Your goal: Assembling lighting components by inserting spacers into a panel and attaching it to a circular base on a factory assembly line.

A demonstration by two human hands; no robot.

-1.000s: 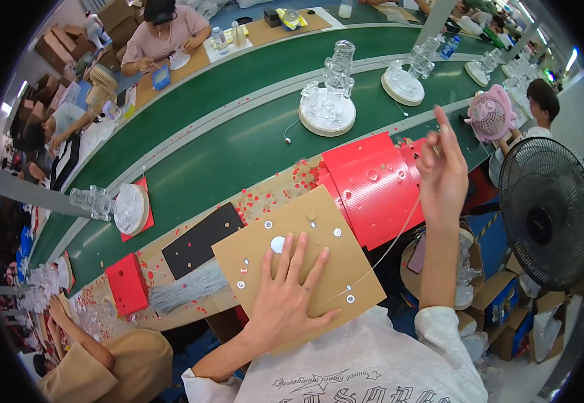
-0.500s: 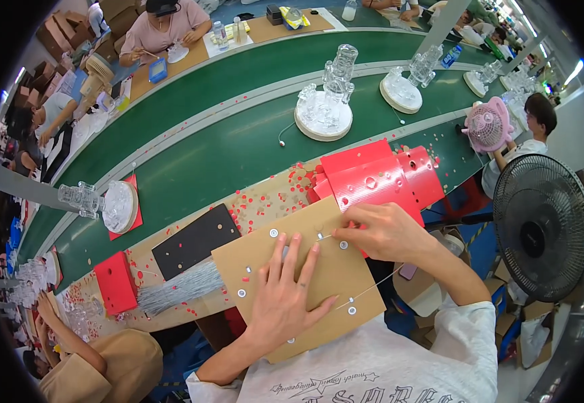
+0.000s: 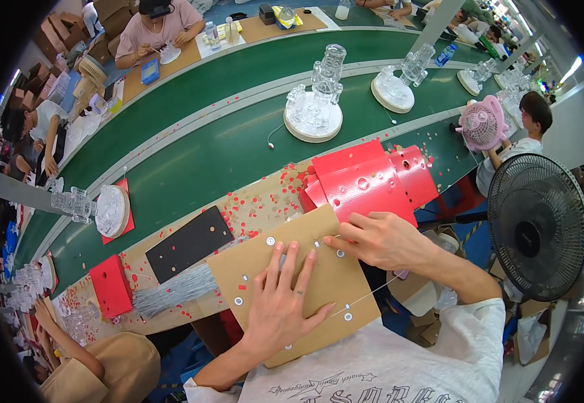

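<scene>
A brown board [image 3: 336, 289] lies tilted before me at the table's near edge, with several round white washers and small white tabs on it. Flat on its middle rests my left hand [image 3: 278, 299], fingers spread, holding nothing. My right hand [image 3: 389, 242] is closed in a pinch at the board's upper right, its fingertips touching the surface beside a small white tab [image 3: 317, 244]. What looks like a thin wire end is between those fingertips, mostly hidden. Another thin wire [image 3: 376, 289] runs from a lower tab out past the board's right edge, under my right forearm.
Beyond the board lie red sheets [image 3: 359, 181], a black panel [image 3: 190, 244], a bundle of grey wires [image 3: 174, 290] and a red block [image 3: 110, 285]. Clear plastic models on round bases [image 3: 313, 121] stand on the green conveyor [image 3: 198, 161]. A black fan [image 3: 539, 227] is close at right; co-workers sit around.
The view has shifted slightly. My right fingertips have come down onto the board close to the tab, where a short wire showed before. My left hand stays flat on the board.
</scene>
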